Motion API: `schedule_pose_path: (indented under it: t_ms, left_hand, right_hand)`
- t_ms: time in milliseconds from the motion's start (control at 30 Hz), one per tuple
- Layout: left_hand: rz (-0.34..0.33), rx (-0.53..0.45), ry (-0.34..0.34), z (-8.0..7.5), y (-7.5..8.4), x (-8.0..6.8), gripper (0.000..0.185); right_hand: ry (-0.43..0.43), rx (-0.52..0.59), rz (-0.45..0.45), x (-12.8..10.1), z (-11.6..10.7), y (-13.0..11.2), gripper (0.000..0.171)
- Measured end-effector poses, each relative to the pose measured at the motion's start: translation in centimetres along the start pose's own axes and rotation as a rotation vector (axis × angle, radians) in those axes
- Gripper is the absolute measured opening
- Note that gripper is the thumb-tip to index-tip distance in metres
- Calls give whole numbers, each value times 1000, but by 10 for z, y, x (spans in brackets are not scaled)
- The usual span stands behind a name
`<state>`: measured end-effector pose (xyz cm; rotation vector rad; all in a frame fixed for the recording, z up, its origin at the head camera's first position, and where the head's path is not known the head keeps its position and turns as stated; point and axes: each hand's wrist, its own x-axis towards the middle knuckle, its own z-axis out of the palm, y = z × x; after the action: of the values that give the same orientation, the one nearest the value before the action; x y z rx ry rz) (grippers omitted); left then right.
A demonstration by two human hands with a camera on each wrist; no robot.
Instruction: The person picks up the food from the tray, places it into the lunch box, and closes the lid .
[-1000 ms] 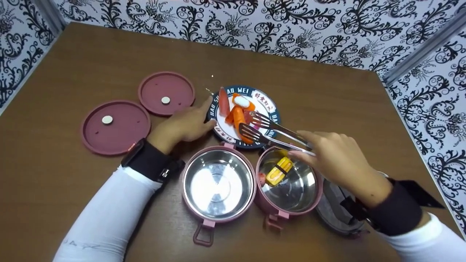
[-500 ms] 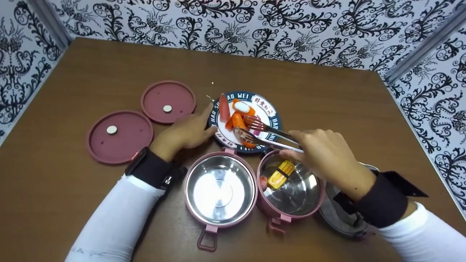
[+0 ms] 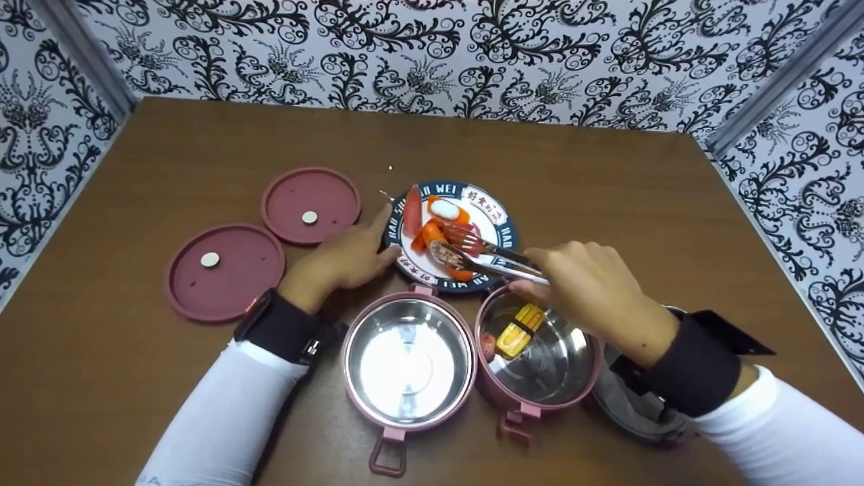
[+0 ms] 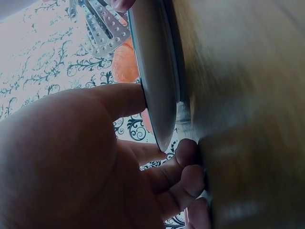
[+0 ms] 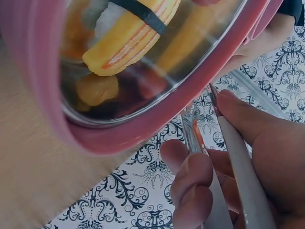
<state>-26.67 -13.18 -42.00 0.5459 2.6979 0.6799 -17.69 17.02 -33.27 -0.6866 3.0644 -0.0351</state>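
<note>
My left hand point(image 3: 351, 256) holds the left rim of a round plate point(image 3: 496, 210) with a dark blue lettered border; in the left wrist view its thumb touches the rim and several fingers curl below. On the plate lie a long reddish piece point(image 3: 412, 214), an orange piece topped with white point(image 3: 445, 209) and an orange carrot-like piece point(image 3: 432, 234). My right hand point(image 3: 584, 280) grips metal tongs point(image 3: 509, 263) with slotted ends. Those ends are over the food on the plate; whether they pinch a piece I cannot tell.
A pink steel-lined pot point(image 3: 408, 428) stands in front of the plate. Beside it, a second pink pot point(image 3: 587, 388) contains a yellow sushi piece point(image 3: 520, 331) and a small reddish piece. Two dark pink lids point(image 3: 226, 293) lie at left. A grey container point(image 3: 641, 412) is at right.
The head view has tilted upward, so the table appears lower. The tongs have come in over the food, and their ends have drawn closer together. My left hand stays at the plate.
</note>
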Motion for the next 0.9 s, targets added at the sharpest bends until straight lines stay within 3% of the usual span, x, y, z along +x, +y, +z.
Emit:
schedule_pose_path:
  t_ms: [433, 633, 900]
  left_hand:
    - [-5, 6, -6, 0, 0, -2, 81]
    - [-18, 6, -26, 2, 1, 0, 82]
    - [-16, 7, -17, 3, 0, -2, 82]
  right_hand:
    - [71, 21, -37, -4, 8, 2, 29]
    - [99, 19, -43, -13, 10, 4, 37]
    - [238, 64, -68, -22, 14, 9, 38]
